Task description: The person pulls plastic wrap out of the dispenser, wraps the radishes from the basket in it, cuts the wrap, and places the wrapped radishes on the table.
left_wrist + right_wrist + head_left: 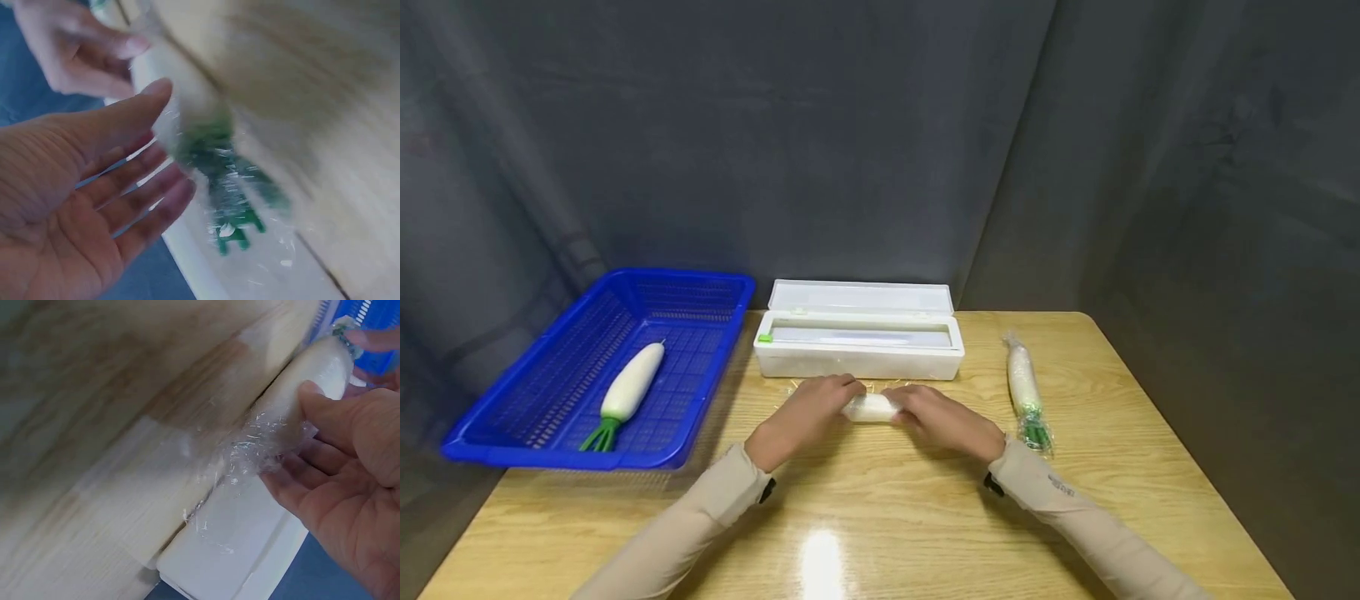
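Note:
Both hands hold a white radish (871,407) wound in clear plastic film, close over the table in front of a white film box. Its green leaf stubs (232,206) lie under crumpled film (256,250) on the left side. My left hand (811,412) has the leaf end between thumb and fingers. At the other end, my right hand (946,422) grips the white body, its thumb (322,403) on top and fingers beneath. Loose film (250,453) bunches past the tip in the right wrist view. The hands hide both ends in the head view.
The white film box (859,362) stands behind the hands, lid (861,296) raised. On the left, a blue basket (696,417) contains one bare white radish (634,382). A film-wrapped radish (1024,383) lies on the right of the wooden table (940,533). Grey curtains (865,150) hang behind.

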Demonstrator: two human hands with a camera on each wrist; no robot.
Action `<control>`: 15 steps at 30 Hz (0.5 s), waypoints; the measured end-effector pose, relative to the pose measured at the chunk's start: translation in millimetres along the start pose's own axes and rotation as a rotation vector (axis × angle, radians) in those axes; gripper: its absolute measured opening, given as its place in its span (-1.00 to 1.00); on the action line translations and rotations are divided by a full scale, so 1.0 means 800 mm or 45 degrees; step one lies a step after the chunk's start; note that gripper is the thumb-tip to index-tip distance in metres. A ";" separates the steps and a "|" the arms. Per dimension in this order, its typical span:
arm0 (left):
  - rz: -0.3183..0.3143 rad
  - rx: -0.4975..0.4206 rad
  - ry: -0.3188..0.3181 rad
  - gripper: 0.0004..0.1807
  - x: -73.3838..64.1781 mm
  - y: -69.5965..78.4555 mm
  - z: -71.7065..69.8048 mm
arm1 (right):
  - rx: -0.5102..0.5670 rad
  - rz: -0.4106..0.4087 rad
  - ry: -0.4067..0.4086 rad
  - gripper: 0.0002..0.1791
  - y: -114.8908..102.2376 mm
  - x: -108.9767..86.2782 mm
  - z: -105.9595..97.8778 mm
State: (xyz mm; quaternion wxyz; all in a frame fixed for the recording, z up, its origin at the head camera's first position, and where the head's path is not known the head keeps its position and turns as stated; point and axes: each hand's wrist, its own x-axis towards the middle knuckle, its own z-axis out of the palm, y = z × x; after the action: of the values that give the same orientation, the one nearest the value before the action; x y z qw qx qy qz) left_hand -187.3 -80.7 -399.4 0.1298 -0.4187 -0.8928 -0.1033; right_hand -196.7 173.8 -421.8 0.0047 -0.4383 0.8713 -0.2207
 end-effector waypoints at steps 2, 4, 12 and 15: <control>-0.001 0.007 0.017 -0.51 -0.005 0.002 0.004 | 0.004 0.003 -0.021 -0.64 0.000 0.001 -0.003; -0.016 0.015 0.026 -0.52 -0.006 0.002 0.009 | 0.003 0.014 -0.042 -0.64 0.000 0.002 -0.005; -0.037 0.043 -0.007 -0.51 -0.003 -0.004 0.020 | -0.319 0.010 -0.029 -0.57 -0.008 -0.008 -0.013; -0.092 0.016 -0.031 -0.51 0.000 -0.008 0.018 | -0.465 0.010 0.061 -0.51 -0.010 -0.010 -0.013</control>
State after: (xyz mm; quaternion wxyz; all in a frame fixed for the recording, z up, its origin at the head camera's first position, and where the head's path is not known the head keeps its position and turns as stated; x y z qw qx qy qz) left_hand -194.3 -81.0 -413.7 0.1176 -0.3867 -0.9095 -0.0972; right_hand -188.3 179.7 -410.6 -0.0949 -0.4231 0.8984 -0.0690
